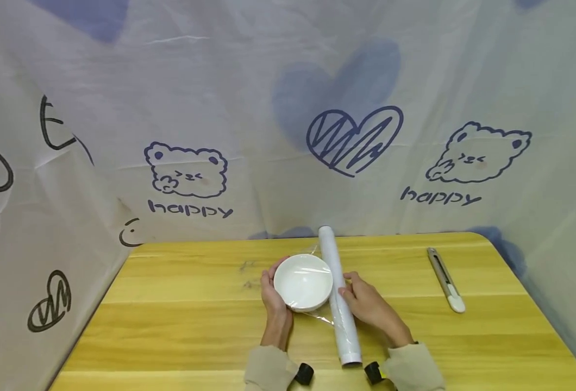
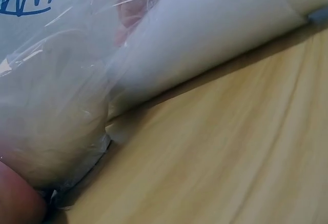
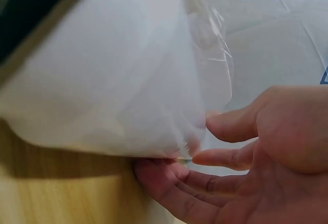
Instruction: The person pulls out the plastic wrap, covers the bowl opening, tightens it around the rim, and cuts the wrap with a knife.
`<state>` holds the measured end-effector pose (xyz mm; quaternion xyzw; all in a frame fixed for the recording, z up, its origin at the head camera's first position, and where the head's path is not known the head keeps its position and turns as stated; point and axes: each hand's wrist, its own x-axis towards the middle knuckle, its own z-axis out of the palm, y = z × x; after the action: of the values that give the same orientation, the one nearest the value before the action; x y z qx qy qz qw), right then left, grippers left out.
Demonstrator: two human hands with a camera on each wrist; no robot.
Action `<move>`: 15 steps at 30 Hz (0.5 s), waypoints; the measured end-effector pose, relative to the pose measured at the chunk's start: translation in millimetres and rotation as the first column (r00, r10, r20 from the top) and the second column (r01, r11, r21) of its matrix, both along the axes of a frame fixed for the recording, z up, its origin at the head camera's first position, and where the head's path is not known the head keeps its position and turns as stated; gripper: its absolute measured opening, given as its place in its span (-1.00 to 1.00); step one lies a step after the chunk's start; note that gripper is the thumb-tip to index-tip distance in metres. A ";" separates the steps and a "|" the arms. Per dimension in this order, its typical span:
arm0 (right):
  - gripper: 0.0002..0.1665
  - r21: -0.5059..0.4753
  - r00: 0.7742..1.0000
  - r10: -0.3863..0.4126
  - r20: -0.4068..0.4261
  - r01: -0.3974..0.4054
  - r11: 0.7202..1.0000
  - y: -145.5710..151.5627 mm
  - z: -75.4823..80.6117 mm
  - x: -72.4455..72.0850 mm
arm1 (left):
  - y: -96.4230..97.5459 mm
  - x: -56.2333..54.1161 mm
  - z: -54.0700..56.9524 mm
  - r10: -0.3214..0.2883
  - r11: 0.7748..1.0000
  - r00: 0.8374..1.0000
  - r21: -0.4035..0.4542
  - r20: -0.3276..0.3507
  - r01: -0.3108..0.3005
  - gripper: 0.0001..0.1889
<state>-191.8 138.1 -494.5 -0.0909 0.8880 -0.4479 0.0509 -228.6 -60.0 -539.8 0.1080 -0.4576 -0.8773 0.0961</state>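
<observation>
A white bowl (image 1: 302, 283) sits at the middle of the table, with clear plastic wrap (image 1: 321, 317) stretched over it. My left hand (image 1: 274, 302) holds the bowl from its left side, thumb near the front. Against the bowl's right side lies a long white roll of plastic wrap (image 1: 340, 304), its film joined to the bowl's cover. My right hand (image 1: 373, 308) grips the roll's right side. In the right wrist view, the thumb and fingers pinch the roll (image 3: 118, 75) at its edge. The left wrist view shows film around the bowl (image 2: 56, 106) and a thumb tip.
A utility knife (image 1: 445, 279) lies on the right of the wooden table (image 1: 180, 320). Printed cloth (image 1: 249, 108) hangs behind the table and along both sides.
</observation>
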 end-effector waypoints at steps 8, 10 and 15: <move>-0.52 0.001 0.998 -0.010 0.060 0.009 1.000 -0.4 -0.3 -0.5 | -9.6 -1.6 -2.0 -0.069 0.995 0.997 -0.078 -0.027 0.067 -0.32; -0.51 0.006 0.997 -0.018 0.075 0.017 1.000 -0.1 0.4 -1.0 | -10.5 -2.2 -2.3 -0.096 0.991 0.993 -0.099 -0.063 0.090 -0.30; -0.35 0.008 0.993 -0.023 0.112 0.022 1.000 -1.5 3.6 -1.2 | -11.5 -1.9 -1.8 -0.121 0.986 0.989 -0.128 -0.085 0.109 -0.24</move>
<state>-192.9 136.6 -490.9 -0.0552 0.8863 -0.4497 0.0960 -230.6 -71.4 -541.6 0.0347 -0.5115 -0.8555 0.0727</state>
